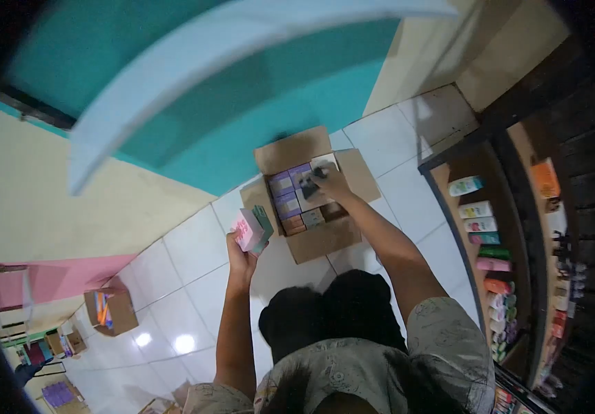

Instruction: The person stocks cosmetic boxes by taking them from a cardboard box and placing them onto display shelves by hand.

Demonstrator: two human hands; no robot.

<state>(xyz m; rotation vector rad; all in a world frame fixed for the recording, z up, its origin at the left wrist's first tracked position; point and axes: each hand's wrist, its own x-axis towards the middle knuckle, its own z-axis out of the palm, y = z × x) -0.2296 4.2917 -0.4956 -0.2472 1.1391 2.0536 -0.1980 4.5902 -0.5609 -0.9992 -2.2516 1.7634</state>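
Where white tiles (187,252) meet teal wall (277,117) | carton (325,239) of boxes (287,203) | stocked shelf (480,164)

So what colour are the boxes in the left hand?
Pink and teal; the boxes in the left hand show in the head view.

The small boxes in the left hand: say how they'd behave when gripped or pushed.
Probably light: the left hand holds the small boxes up, several at once. Likely stiff but crushable, being flat-sided cartons like those in the cardboard box. Held as a loose stack, they may slide apart.
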